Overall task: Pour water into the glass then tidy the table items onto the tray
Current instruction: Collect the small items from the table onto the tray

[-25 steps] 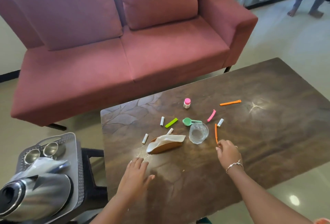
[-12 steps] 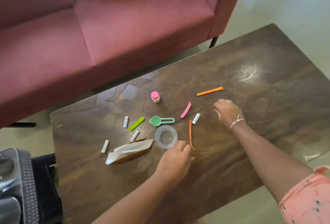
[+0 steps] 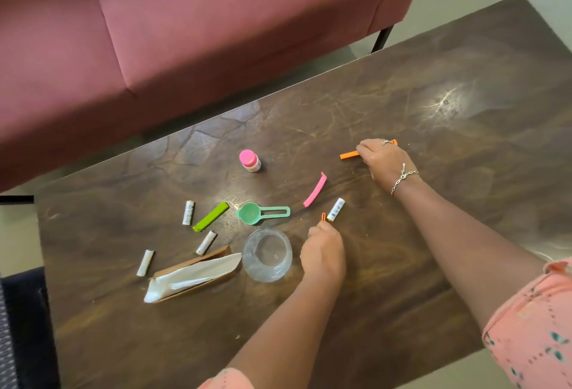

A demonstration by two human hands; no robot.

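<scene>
The left hand [image 3: 323, 254] is pinching the near orange clip [image 3: 323, 217], the empty glass [image 3: 267, 255] sitting just beside its wrist, while the right hand [image 3: 382, 161] is closing over the far orange clip [image 3: 348, 155] on the table [image 3: 464, 233].

Cluttered brown table [image 3: 433, 233], glass [image 3: 267, 255], clips [image 3: 315, 189]

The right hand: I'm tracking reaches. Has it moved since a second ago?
Yes. The right hand went from beside the glass away to the far orange clip.
</scene>
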